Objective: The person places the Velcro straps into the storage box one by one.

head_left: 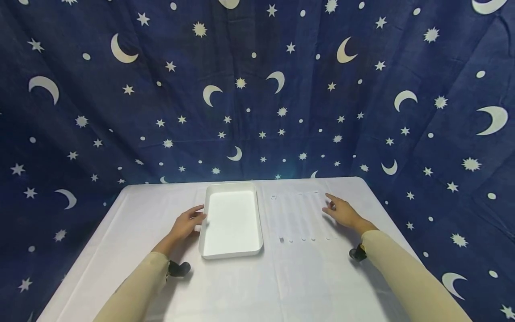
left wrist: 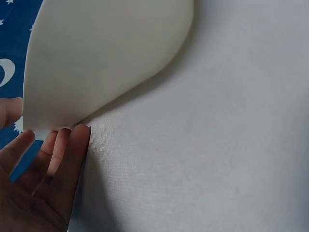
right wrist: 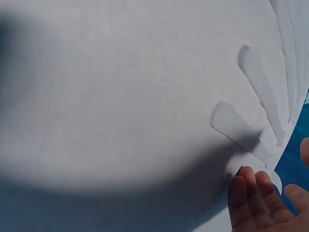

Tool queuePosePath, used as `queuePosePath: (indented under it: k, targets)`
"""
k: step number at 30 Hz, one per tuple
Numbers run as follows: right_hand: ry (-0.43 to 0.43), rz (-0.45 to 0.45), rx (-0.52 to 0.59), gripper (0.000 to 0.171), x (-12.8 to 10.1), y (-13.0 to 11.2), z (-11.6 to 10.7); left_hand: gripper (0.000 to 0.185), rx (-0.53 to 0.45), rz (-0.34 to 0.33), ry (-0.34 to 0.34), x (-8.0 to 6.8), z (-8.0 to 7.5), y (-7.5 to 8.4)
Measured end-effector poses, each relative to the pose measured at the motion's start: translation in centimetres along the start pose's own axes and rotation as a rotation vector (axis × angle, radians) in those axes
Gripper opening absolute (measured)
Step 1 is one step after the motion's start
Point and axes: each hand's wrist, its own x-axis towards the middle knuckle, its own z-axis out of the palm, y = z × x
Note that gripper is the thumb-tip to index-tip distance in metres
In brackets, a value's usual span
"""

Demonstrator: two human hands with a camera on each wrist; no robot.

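Observation:
A white rectangular tray (head_left: 231,221) with raised walls lies left of the middle of the table. My left hand (head_left: 188,222) is at its left wall, its fingertips touching the outer side; in the left wrist view the thumb is near the rim and the fingers are lightly bent by the wall (left wrist: 106,53). Right of the tray lie several thin, pale strips side by side; in the right wrist view two strips (right wrist: 236,125) show rounded ends. Their exact kind is hard to tell. My right hand (head_left: 343,212) hovers by the rightmost strips, fingers loosely extended, nothing visibly held.
A white cloth covers the table (head_left: 233,290). Behind it and at the sides hangs a dark blue curtain (head_left: 249,125) with moons and stars. A small grey end (head_left: 281,240) shows at the near tip of the leftmost strip. Each wrist carries a black device.

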Motion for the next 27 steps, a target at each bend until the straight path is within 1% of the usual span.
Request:
queuePosePath:
  k: [4, 9, 10, 14, 17, 20, 27]
  targets:
    - [-0.001, 0.022, 0.000, 0.060, -0.4, -0.1, 0.4, 0.060, -0.033, 0.007, 0.004, -0.2, -0.1, -0.2]
    - [-0.041, 0.096, 0.055, 0.046, -1.0, -0.4, 0.8, 0.059, -0.088, 0.004, 0.008, -0.6, -0.2, -0.5]
    - [-0.046, 0.105, 0.067, 0.044, -1.1, -0.4, 0.8, 0.058, -0.107, -0.006, 0.011, -0.7, -0.2, -0.6]
    - [-0.056, 0.119, 0.100, 0.043, -1.2, -0.4, 0.9, 0.059, -0.139, -0.018, 0.013, -0.9, -0.1, -0.7]
    - [-0.061, 0.111, 0.101, 0.043, -1.1, -0.2, 0.9, 0.058, -0.152, -0.027, 0.012, -1.0, -0.1, -0.8]
    - [-0.052, 0.122, 0.093, 0.042, -1.1, -0.2, 0.8, 0.058, -0.161, -0.030, 0.010, -1.1, -0.1, -0.7]
    - [-0.025, 0.185, 0.081, 0.039, -1.2, -0.7, 0.8, 0.061, -0.179, -0.048, -0.006, -1.2, -0.3, -0.6]
